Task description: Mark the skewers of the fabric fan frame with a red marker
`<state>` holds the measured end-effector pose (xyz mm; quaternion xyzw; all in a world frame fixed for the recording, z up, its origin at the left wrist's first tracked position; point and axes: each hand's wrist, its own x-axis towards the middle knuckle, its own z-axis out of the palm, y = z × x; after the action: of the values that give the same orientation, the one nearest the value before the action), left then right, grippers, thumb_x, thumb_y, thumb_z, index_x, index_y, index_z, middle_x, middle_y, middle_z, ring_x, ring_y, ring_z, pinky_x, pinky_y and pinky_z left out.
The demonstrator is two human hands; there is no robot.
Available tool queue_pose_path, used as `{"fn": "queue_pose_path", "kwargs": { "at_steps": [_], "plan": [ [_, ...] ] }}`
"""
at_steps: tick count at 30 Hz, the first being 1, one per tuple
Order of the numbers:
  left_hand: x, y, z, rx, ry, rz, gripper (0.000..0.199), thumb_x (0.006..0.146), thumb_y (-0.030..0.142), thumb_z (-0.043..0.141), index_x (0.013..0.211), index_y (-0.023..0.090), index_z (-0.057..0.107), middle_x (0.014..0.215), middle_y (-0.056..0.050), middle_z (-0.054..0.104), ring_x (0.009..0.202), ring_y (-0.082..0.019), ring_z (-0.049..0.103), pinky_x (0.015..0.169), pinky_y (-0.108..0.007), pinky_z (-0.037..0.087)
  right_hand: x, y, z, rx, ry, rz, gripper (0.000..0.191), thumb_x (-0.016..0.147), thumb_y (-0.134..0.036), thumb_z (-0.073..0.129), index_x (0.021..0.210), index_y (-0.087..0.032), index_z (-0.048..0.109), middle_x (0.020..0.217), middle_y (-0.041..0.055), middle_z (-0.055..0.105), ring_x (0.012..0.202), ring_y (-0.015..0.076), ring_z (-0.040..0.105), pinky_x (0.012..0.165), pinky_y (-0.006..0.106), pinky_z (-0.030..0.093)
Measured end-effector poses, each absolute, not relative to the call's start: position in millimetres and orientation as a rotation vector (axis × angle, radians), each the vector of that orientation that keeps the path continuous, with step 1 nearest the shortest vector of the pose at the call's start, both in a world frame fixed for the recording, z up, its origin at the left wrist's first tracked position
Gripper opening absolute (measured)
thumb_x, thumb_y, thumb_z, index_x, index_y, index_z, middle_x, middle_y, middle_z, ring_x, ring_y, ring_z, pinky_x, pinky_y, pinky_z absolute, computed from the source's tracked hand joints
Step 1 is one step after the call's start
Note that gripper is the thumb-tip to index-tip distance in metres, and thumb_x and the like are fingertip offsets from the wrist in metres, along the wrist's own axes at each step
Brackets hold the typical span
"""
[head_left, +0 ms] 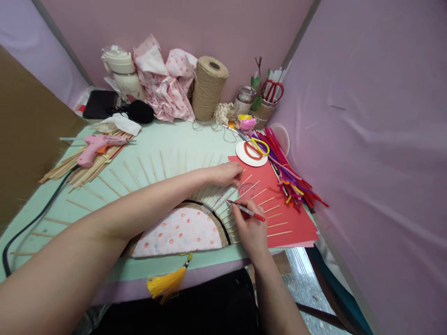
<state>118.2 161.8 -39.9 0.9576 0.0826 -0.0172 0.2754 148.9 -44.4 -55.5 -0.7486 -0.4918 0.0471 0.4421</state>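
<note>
A half-round fan base [179, 228], covered in white fabric with small red flowers and edged in twine and black, lies near the table's front edge. Thin wooden sticks [130, 174] radiate from it. My left hand [225, 174] reaches across above the fan, its fingers curled down at the far end of a narrow clear strip [223, 198] that looks like a ruler. What those fingers grip is hidden. My right hand [249, 230] holds a red pen [250, 212], its tip beside the strip among the right-hand sticks. A yellow tassel [168, 281] hangs at the front edge.
Red paper [296, 223] lies under the right-hand sticks. Scissors [256, 148] rest on a white disc [240, 150], beside colourful pipe cleaners [289, 172]. A pink glue gun [91, 150] sits on spare sticks [78, 174], its cord trailing left. Twine [209, 90], crumpled fabric [167, 93] and a bottle [124, 74] stand behind.
</note>
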Motion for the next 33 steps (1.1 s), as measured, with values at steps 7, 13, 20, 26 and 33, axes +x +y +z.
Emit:
{"fn": "queue_pose_path", "kwargs": {
  "at_steps": [7,13,20,26,33],
  "plan": [
    [118.7,160.7,-39.0,2.586,0.247,-0.052,0.014,0.08,0.024,0.066,0.091,0.015,0.062,0.096,-0.007,0.06,0.085,-0.018,0.053,0.076,-0.027,0.04,149.0,-44.8,-56.8,-1.846,-1.205,0.128,0.015,0.091,-0.034,0.058,0.087,-0.022,0.066,0.076,0.0008,0.07,0.072,0.018,0.062,0.072,0.033,0.043],
    [118.8,159.9,-37.8,2.599,0.253,-0.077,0.017,0.081,0.025,0.065,0.093,0.014,0.063,0.099,-0.009,0.06,0.087,-0.019,0.054,0.077,-0.028,0.041,149.3,-45.2,-58.2,-1.869,-1.216,0.127,0.015,0.092,-0.034,0.058,0.086,-0.022,0.065,0.077,0.0007,0.07,0.073,0.0184,0.062,0.073,0.033,0.042],
    [118.0,159.9,-36.5,2.587,0.233,-0.071,0.017,0.081,0.025,0.064,0.093,0.013,0.063,0.099,-0.01,0.061,0.089,-0.019,0.054,0.078,-0.028,0.041,149.7,-45.6,-58.0,-1.84,-1.223,0.122,0.014,0.092,-0.033,0.059,0.089,-0.021,0.066,0.079,0.001,0.07,0.075,0.0184,0.062,0.074,0.033,0.042],
    [118.7,161.0,-37.6,2.6,0.224,-0.084,0.018,0.081,0.023,0.064,0.094,0.011,0.063,0.1,-0.011,0.061,0.088,-0.018,0.054,0.078,-0.026,0.041,149.3,-46.3,-58.1,-1.879,-1.204,0.142,0.016,0.092,-0.034,0.057,0.086,-0.021,0.066,0.078,0.0014,0.07,0.075,0.0183,0.062,0.075,0.033,0.042],
    [119.0,163.3,-42.8,2.597,0.206,-0.056,0.017,0.082,0.026,0.064,0.093,0.014,0.062,0.099,-0.009,0.061,0.087,-0.018,0.054,0.078,-0.026,0.042,149.3,-45.9,-58.8,-1.865,-1.199,0.157,0.017,0.092,-0.036,0.058,0.089,-0.022,0.066,0.08,0.0018,0.07,0.077,0.019,0.062,0.076,0.034,0.042]
  ]
}}
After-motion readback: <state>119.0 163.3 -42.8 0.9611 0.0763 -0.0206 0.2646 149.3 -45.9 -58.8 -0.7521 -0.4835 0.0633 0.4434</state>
